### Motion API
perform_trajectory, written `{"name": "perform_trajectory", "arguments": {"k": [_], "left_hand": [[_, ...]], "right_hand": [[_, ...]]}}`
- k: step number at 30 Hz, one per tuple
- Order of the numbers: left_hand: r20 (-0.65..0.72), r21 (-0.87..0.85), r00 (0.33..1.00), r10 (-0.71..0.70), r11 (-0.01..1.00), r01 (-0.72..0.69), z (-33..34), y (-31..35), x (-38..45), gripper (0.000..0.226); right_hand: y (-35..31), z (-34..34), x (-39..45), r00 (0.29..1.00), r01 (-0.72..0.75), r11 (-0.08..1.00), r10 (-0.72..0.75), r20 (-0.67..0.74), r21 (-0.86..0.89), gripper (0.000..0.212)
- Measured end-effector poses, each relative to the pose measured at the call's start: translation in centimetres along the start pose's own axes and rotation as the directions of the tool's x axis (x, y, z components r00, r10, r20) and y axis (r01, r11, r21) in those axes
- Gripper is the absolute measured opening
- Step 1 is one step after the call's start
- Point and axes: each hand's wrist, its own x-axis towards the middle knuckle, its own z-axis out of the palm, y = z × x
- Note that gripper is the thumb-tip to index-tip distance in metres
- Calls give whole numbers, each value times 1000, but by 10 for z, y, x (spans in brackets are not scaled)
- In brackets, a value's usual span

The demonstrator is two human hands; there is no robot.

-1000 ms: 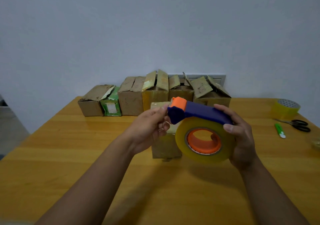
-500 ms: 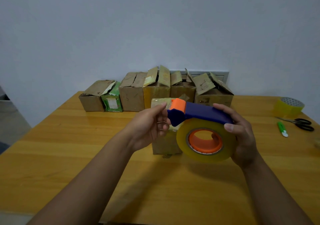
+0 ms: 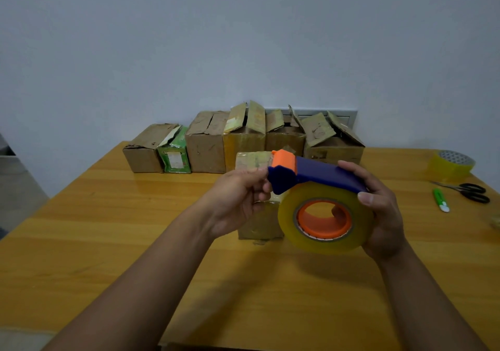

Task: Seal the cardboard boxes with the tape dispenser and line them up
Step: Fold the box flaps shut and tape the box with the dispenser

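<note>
Both hands have barely shifted over the last second; my left fingers stay at the dispenser's nose. From the head view, my right hand (image 3: pixel 384 215) grips the tape dispenser (image 3: pixel 319 177), fingers curled over its blue handle and round the yellowish tape roll (image 3: pixel 324 220), held above the table (image 3: pixel 108 229). My left hand (image 3: pixel 238 202) has its fingers curled, pinching at the tape end by the orange head. Just behind them stands a taped cardboard box (image 3: pixel 254 161). Farther back, a row of boxes (image 3: pixel 243 139) lines the wall, several with flaps up. At far right lie a spare tape roll (image 3: pixel 451 165), black scissors (image 3: pixel 470 192) and a green utility knife (image 3: pixel 441 200).
</note>
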Motion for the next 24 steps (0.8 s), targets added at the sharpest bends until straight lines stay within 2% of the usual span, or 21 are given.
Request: {"name": "perform_trajectory", "arguments": {"k": [5,11,15,19,24], "left_hand": [[17,-50,997,-77,996,78,-7,5,-3,56],[-85,105,992,-93,989,102,-8,1,-1,20],[-106,265,994,-37,962,64,-15,5,-1,17],[-155,473,987,40,880,39,-18,14,0,15],[-233,515,966,108,857,28,-36,34,0,24]], "right_hand": [[-3,-1,1,999,-16,999,17,34,-33,59],[0,-1,3,999,-20,998,22,48,-54,61],[1,-3,4,996,-28,994,36,77,-109,58],[-2,-7,8,988,-43,974,74,133,-224,55],[-13,-24,12,986,-51,960,92,137,-275,53]]}}
